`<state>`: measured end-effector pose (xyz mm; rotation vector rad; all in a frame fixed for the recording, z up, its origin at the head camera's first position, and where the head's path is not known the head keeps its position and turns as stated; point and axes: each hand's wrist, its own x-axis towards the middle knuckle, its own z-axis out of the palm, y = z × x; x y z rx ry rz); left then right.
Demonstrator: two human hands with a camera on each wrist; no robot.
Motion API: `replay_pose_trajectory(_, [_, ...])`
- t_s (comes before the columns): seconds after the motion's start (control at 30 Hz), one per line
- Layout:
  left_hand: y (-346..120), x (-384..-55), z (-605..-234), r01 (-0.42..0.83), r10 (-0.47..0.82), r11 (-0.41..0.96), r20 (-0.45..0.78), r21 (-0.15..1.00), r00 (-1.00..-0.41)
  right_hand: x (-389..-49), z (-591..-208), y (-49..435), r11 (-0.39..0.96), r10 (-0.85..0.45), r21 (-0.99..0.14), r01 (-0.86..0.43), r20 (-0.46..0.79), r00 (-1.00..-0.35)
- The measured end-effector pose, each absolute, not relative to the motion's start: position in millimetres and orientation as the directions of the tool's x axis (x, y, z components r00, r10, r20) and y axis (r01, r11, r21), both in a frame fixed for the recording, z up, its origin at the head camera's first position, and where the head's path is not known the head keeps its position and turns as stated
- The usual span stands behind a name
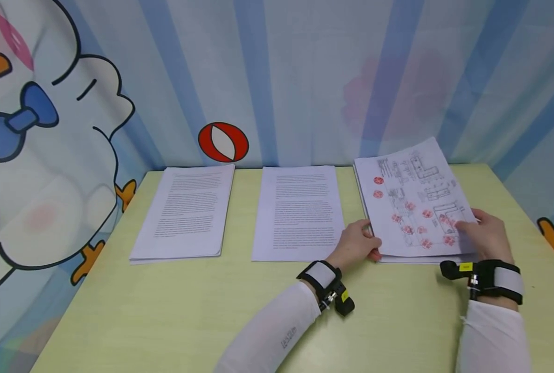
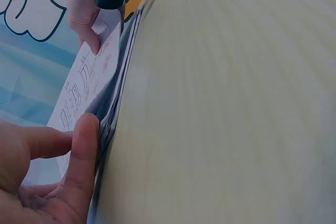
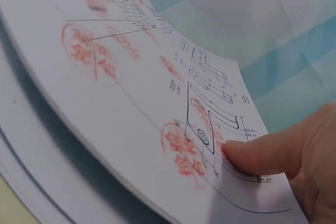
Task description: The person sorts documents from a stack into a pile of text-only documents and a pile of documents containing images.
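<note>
Step, seemingly: lifting drawing sheet [image 1: 412,201], 3 o'clock. Right hand [image 1: 489,235] pinches it; left hand [image 1: 355,242], grip unclear. Next probably wants even support.

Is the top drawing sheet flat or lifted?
Partly lifted: the right wrist view shows a dark gap between the drawing sheet and papers beneath.

A white sheet [image 1: 414,194] with black line drawings and red marks lies askew, near edge lifted above the paper stack [image 1: 426,259] beneath, toward the bench [image 1: 398,316]'s far right corner.
</note>
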<state>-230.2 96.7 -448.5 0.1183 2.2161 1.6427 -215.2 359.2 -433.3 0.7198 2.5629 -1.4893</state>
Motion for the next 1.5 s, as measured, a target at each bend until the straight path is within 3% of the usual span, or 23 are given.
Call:
replay_pose_trajectory(0.4, [91,-231,-447,-0.167,0.305,0.304,-0.262,0.938,-0.916,-214,-437,358,0.386,0.372,-0.815,0.432,-0.291,-0.881])
replay_pose_trajectory(0.67, [73,-236,-442,-0.249,0.325,0.223,-0.313,0.942,-0.893,-215,-426,350,0.555,0.435,-0.719,0.418,-0.177,-0.883])
replay_pose_trajectory(0.97, [46,-241,-425,-0.236,0.377,0.149,-0.275,0.96,-0.884,-216,-415,335,0.583,0.465,-0.691,0.428,-0.148,-0.873])
replay_pose_trajectory(1.5, [-2,-243,-399,-0.096,0.247,0.168,-0.136,0.981,-0.959,-240,-407,263,0.659,0.303,-0.738,0.145,0.084,-0.949])
